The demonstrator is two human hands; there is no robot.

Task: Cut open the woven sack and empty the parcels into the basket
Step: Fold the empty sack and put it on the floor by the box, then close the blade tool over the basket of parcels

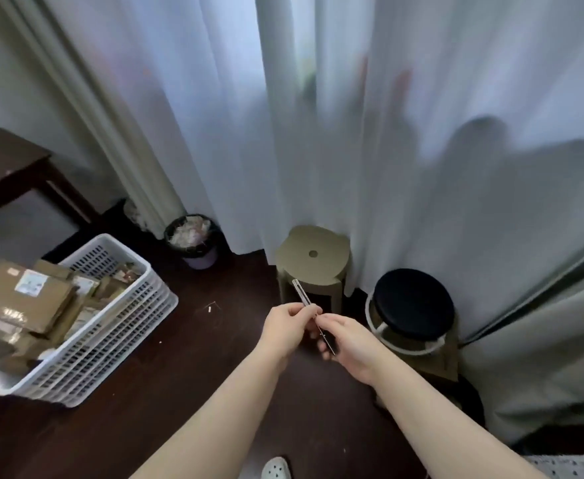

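At near left on the dark floor sits the white basket (pixel 124 333), heaped with brown parcels (pixel 24 299). In the centre, before an olive stool (pixel 313 257), the left hand (pixel 287 328) and right hand (pixel 351 344) both pinch a slim utility knife (pixel 302 293)

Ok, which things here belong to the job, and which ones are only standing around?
For the job: knife, held by left hand and right hand; white basket; parcels inside it. The sack is not in view.

Just around: green stool, black stool, waste bin, dark table, curtain.
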